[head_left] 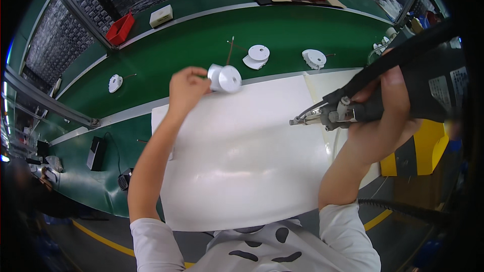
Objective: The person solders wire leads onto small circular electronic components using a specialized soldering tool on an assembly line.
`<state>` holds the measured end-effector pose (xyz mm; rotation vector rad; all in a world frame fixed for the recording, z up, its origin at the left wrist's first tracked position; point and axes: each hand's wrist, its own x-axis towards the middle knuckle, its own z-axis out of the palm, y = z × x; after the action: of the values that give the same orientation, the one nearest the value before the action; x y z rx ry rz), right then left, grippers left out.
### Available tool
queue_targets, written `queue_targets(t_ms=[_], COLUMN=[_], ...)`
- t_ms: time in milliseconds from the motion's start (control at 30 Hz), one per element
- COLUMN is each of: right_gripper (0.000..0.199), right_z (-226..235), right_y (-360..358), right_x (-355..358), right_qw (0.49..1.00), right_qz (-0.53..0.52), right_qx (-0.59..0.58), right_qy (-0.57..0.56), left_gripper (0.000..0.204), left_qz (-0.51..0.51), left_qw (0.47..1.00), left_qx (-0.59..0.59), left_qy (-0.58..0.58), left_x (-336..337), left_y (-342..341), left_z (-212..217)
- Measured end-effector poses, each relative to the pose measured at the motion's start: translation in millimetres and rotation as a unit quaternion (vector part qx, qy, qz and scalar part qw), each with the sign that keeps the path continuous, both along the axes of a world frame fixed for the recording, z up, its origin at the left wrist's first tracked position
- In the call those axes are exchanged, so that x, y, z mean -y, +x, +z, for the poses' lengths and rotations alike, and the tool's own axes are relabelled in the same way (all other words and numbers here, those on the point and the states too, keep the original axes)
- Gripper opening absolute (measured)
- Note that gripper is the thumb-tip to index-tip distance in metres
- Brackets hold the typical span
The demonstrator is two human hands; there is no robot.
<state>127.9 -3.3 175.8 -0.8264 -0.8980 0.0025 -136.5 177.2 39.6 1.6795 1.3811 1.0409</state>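
Note:
At the near edge of the green belt, my left hand (187, 90) pinches the left side of a white round plastic part (230, 79). The part is tilted, and a thin reddish-brown wire rises from behind it. My right hand (385, 113) is wrapped round a black hand-held power tool (373, 110), which looks like a screwdriver with a metal nozzle. Its silver tip (297, 121) points left above the white work sheet (242, 171), apart from the part. A thick black hose runs along the tool.
Similar white parts with wires lie on the green belt (191, 35): one (258, 56) in the middle, one (315, 59) right, one (115, 83) left. Red bins (121, 29) and a small pale box (161, 16) stand behind. A yellow-black object (431, 148) is at right.

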Motion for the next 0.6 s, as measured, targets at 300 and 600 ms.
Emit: queue_targets(t_ms=[300,600], right_gripper=[0.031,0.035], right_z=[-2.9,-3.0], right_y=[-14.2,-33.3], right_x=[5.0,7.3], right_qw=[0.993,0.989], right_qz=[0.113,0.123], right_qx=[-0.003,0.026], right_qy=[-0.036,-0.074], left_gripper=[0.031,0.039], left_qz=[-0.208,-0.368], left_qw=[0.946,0.752], left_qx=[-0.247,-0.304], left_qy=[-0.012,0.455], left_x=[160.0,141.5], left_y=[-8.3,23.6], left_z=[2.0,-34.7])
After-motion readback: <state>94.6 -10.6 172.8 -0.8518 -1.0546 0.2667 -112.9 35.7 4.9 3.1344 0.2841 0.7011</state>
